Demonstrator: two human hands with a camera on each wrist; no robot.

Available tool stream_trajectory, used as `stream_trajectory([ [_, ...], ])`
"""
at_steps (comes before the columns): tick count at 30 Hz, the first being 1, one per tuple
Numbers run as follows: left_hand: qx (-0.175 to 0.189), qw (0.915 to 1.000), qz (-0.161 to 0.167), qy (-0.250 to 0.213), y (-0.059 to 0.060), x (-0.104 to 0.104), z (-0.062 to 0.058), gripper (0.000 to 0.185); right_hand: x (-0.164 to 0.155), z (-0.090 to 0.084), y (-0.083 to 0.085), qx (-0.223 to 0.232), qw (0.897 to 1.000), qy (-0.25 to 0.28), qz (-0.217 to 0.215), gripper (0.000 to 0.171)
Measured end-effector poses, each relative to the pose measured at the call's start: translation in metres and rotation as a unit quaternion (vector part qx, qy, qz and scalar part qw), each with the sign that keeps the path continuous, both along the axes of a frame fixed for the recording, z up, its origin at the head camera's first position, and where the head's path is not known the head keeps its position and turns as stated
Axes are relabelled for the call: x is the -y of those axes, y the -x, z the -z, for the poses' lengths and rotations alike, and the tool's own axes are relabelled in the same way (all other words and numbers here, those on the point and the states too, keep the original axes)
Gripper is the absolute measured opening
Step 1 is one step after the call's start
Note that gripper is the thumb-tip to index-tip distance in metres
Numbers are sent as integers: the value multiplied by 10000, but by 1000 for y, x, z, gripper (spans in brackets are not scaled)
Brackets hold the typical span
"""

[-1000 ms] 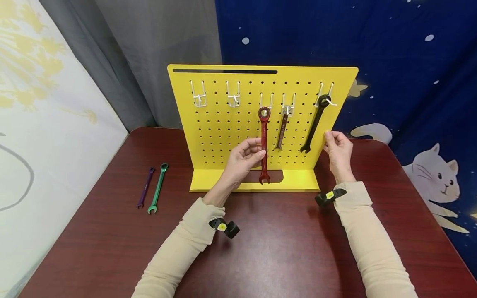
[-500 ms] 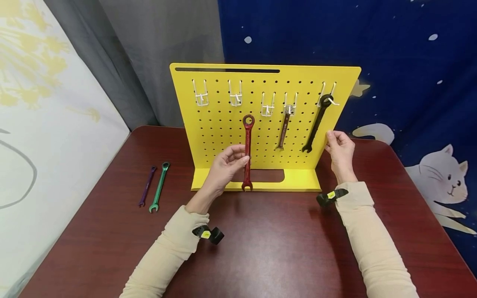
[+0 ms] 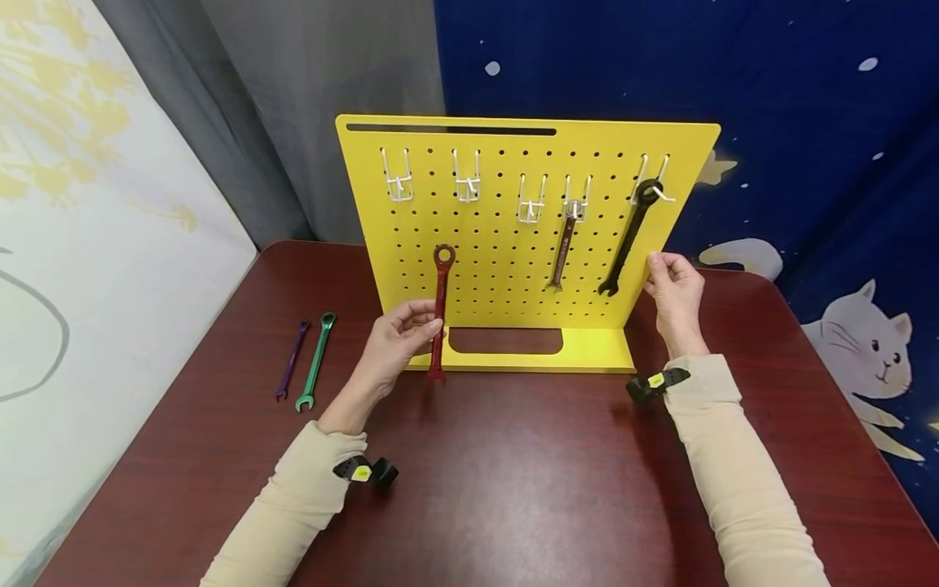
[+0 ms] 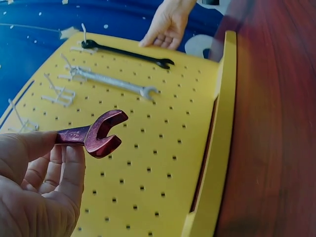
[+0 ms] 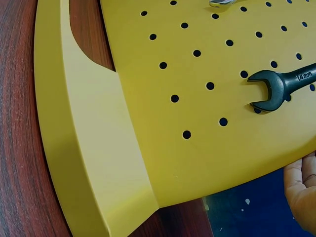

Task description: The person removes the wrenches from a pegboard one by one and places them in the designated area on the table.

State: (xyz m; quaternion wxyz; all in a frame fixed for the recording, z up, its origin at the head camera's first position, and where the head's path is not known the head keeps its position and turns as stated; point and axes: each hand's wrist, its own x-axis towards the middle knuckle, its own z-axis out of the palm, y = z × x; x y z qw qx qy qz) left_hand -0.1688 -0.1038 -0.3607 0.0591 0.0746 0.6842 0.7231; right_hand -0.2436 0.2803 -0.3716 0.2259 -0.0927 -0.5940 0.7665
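a: near first. our left hand [image 3: 392, 338] pinches the dark red metal combination wrench [image 3: 438, 314] at mid-shank, thumb and fingers clamped on it. wrench is upright, ring end up, open jaw end down, in front of the lower left part of the board, just above the dark red wooden table [image 3: 513, 481]. off every hook.

b: grip looks thin. the wrist view shows just the fingertips [image 4: 69, 158] under the shank, open end sticking out free.

a: agreed. we'd keep the pinch near the balance point so it can't swing, and keep the open end clear of the board's base lip.

b: right side?

a: our right hand [image 3: 675, 293] is on the right edge of the yellow perforated metal pegboard stand [image 3: 469, 269], fingers loosely curled on the rim. can't tell how hard it grips. we judge it's steadying the board, worth keeping there.

b: to the left?

a: small purple wrench [image 3: 291, 359] and green wrench [image 3: 315, 361] lie side by side on the table, well apart from the hand. we'd keep the red one parallel, not overlapping, if it goes down there.

b: far end?

a: the brownish steel wrench [image 3: 562, 250] and long black wrench [image 3: 629, 235] hang from white wire hooks [image 3: 531, 208] up top. three hooks are bare. risk is knocking the board.
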Motion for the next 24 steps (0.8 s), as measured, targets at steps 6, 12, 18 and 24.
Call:
stream_trajectory([
  [6, 161, 9994, -137, 260, -1, 19, 9, 35, 0, 0, 0, 28, 10000, -94, 8, 9],
  [12, 263, 9978, -231, 557, -4, 38, 14, 31, 0, 0, 1, -8, 9999, -118, -9, 9],
  [18, 380, 9963, -315, 704, -8, 58, 16, 29, 0, -1, 0, 4, 9999, -118, 2, 10],
  [24, 440, 9934, -450, 958, -11, 77, 18, 31, 1, -1, 0, 21, 9999, -139, -2, 10],
])
